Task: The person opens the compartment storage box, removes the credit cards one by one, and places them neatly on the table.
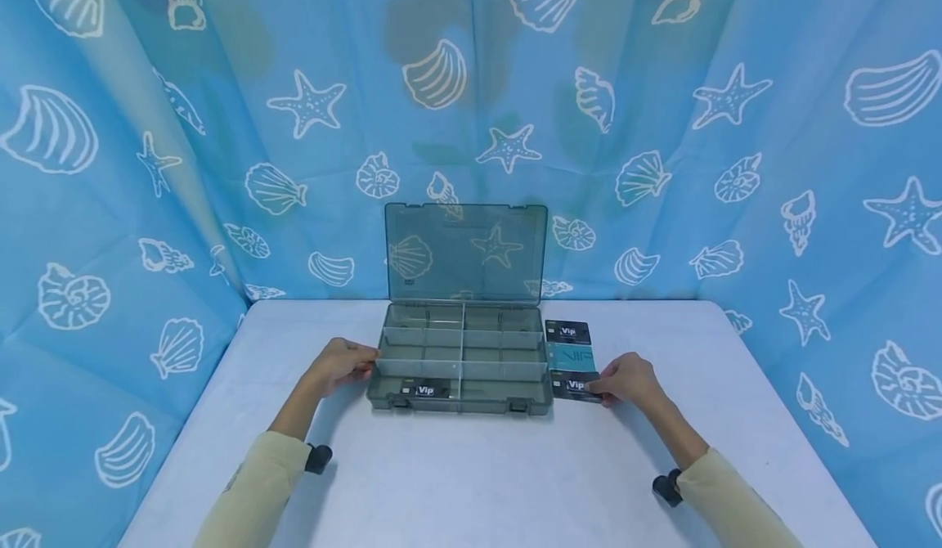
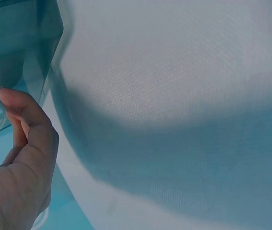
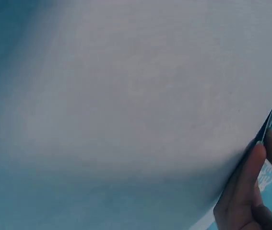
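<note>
A translucent grey compartment box (image 1: pixel 500 390) stands on the table with its lid (image 1: pixel 467 253) raised at the back. My left hand (image 1: pixel 343 365) pinches the box's left wall between thumb and fingers, as the left wrist view shows close up. Inside the front left compartment lies a black card (image 1: pixel 425 388) marked "Vip". To the right of the box my right hand (image 1: pixel 630 379) pinches the right edge of another black Vip card (image 1: pixel 570 384). Behind that card are a teal card (image 1: pixel 572 357) and a third black Vip card (image 1: pixel 567 332), lined up along the box.
White cloth covers the table (image 1: pixel 456 482). A blue curtain (image 1: pixel 471 123) with white shell and starfish prints hangs behind and along both sides. Thin upright dividers (image 1: pixel 504 366) split the box into several compartments.
</note>
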A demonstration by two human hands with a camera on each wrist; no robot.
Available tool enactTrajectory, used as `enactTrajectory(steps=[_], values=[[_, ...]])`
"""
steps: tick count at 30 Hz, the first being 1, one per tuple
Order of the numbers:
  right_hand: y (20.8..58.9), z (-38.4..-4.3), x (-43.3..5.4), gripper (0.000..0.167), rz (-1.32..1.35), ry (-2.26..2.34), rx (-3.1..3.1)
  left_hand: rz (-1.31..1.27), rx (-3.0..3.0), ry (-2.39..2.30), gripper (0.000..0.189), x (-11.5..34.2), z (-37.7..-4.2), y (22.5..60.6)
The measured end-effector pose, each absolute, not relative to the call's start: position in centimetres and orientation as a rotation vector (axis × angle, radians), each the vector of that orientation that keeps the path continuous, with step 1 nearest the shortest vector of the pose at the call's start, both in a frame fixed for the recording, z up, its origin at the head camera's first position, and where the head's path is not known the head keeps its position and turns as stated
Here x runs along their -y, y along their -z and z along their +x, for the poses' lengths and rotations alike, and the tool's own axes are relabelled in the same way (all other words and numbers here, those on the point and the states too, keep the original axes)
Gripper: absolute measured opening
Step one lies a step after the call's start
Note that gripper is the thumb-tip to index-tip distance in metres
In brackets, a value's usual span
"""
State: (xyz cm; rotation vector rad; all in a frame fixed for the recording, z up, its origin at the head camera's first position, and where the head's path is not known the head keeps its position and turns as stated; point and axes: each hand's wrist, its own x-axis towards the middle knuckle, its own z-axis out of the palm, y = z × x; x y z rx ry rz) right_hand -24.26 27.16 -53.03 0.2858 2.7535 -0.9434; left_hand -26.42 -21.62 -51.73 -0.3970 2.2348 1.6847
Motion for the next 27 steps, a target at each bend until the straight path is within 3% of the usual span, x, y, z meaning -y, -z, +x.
enactTrajectory(steps=[7,11,19,27], values=[[52.3,-25.6,-26.3,0.036,0.226,0.826,-2.834,-0.418,-2.243,-1.692,0.033,22.3,-26.8,51.6],[50.9,-25.9,-24.5,0.030,0.129,1.003,-2.848,-0.435,-2.246,-1.673,0.032,22.3,-26.8,51.5],[47.3,-25.4,-13.8,0.033,-0.375,1.490,-2.469,-0.445,-2.261,-1.674,0.034,22.4,-26.5,51.5],[46.6,-24.0,-5.6,0.049,-0.415,1.398,-2.017,-0.423,-2.257,-1.679,0.032,21.8,-26.5,52.1]])
